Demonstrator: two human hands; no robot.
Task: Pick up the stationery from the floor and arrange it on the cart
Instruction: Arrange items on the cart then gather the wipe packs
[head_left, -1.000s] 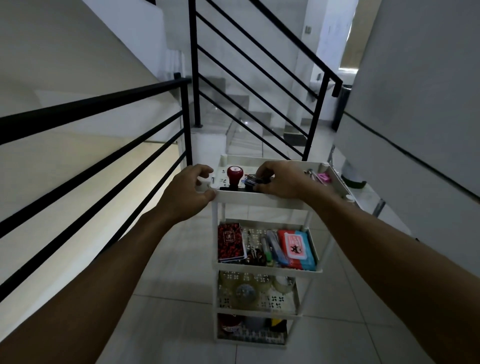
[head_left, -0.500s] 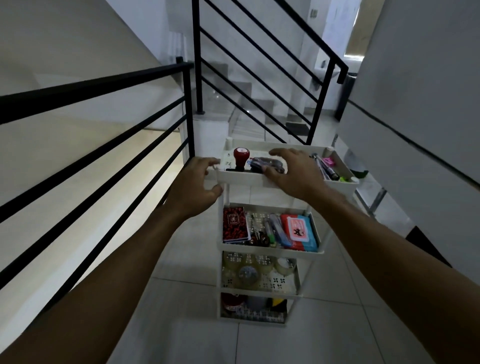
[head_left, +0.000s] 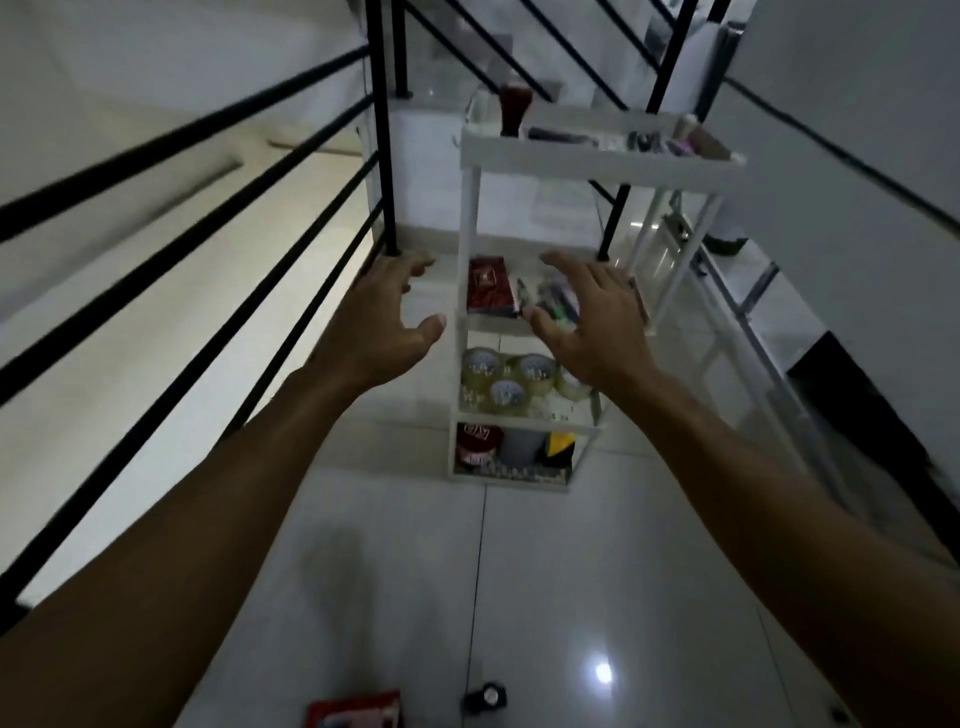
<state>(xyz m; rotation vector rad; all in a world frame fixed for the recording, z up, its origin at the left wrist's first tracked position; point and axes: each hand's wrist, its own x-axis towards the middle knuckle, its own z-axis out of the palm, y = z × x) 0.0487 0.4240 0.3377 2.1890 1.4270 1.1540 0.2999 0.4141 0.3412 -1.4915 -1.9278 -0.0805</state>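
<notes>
A white four-tier cart (head_left: 602, 161) stands ahead on the tiled floor. Its top tray holds a red-handled stamp (head_left: 515, 109) and pens. The second shelf carries a red booklet (head_left: 488, 286) and pens, the third several clear tape rolls (head_left: 506, 376), the bottom a red tin (head_left: 478, 447). My left hand (head_left: 387, 322) and my right hand (head_left: 589, 317) hover in front of the cart with fingers spread, holding nothing. On the floor near me lie a red packet (head_left: 356, 714) and a small black object (head_left: 485, 697).
A black metal railing (head_left: 197, 218) runs along the left, with a stairwell drop beyond it. A grey wall (head_left: 857, 104) closes the right side, with a white metal frame (head_left: 737, 291) leaning at its foot. Stairs rise behind the cart.
Both hands have let go of the cart's top tray and dropped lower, fingers spread. The view has tilted down and back, bringing the floor items into sight.
</notes>
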